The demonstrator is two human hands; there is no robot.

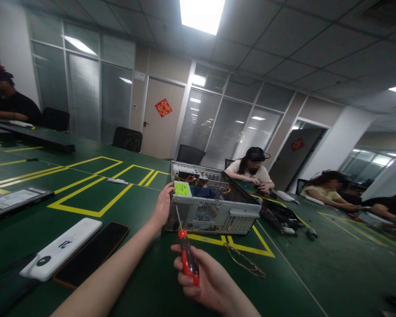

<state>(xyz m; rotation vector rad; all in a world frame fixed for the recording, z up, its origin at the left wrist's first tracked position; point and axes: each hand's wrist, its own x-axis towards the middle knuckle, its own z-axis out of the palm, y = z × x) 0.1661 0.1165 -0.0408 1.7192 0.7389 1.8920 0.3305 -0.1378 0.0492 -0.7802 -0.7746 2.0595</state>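
An opened computer case [218,207] lies on the table in front of me, its innards and cables showing. At its near left corner sits a power supply with a bright green label [182,188]. My left hand [163,204] grips the case at that corner, its fingers reaching beside the label. In my right hand [198,273] is a screwdriver [187,255] with a red and black handle, closed in the fingers. The shaft points up at the case's perforated back panel; whether the tip touches a screw is too small to tell.
On the left lie a white device marked 21 [62,248], a dark phone [94,253] and a hard drive [18,200]. A loose cable [244,259] lies before the case. Yellow tape marks the green table [303,251]. A co-worker [251,169] sits behind the case.
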